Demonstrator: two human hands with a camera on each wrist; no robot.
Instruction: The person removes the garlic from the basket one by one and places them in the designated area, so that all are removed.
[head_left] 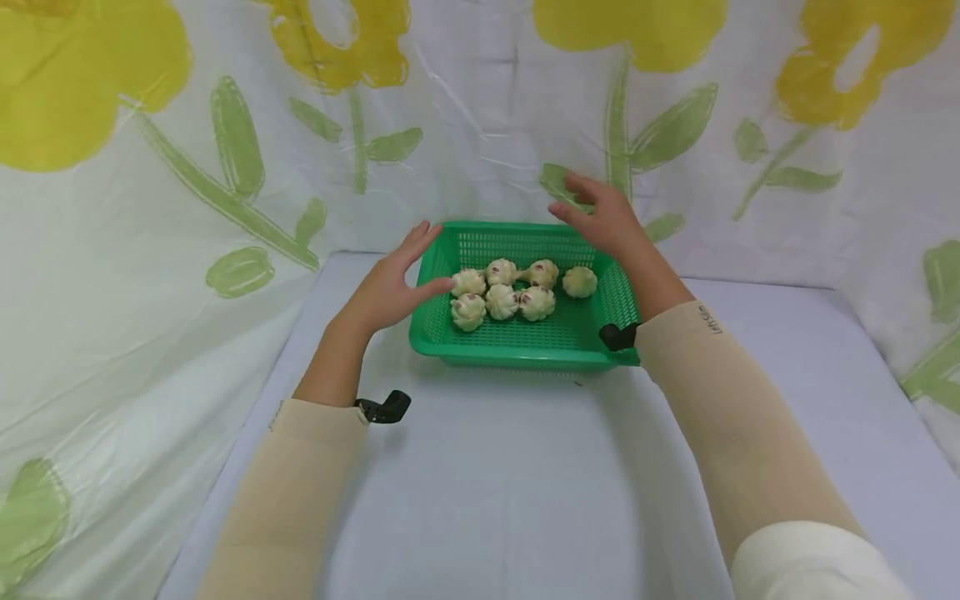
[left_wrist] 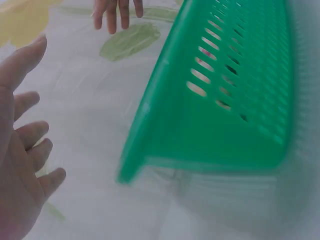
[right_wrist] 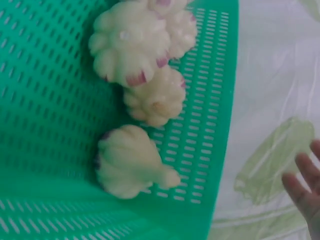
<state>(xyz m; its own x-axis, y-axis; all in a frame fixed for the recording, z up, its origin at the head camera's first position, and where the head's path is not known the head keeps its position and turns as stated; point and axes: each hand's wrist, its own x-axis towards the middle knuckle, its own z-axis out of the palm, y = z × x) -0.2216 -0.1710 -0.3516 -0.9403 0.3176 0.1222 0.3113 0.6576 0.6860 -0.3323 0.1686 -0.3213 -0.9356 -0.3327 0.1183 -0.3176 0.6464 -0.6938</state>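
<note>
A green plastic basket (head_left: 525, 359) holds several whitish garlic bulbs (head_left: 502, 301) with purple patches. In the right wrist view, one garlic bulb (right_wrist: 127, 162) shows its short stem. My left hand (head_left: 393, 287) is raised at the basket's left side, fingers spread and holding nothing. Whether its thumb touches the basket cannot be told. Above the basket's back right corner is my right hand (head_left: 603, 218), with its fingers loosely extended and nothing in them. The left wrist view shows my left hand (left_wrist: 22, 145) beside the slotted basket wall (left_wrist: 185, 130).
The basket stands at the back of a table (head_left: 502, 483) with a pale cover. Behind it and on both sides hangs a white plastic sheet (head_left: 465, 108) printed with yellow flowers and green leaves. A black wrist camera (head_left: 386, 407) sits on the left wrist.
</note>
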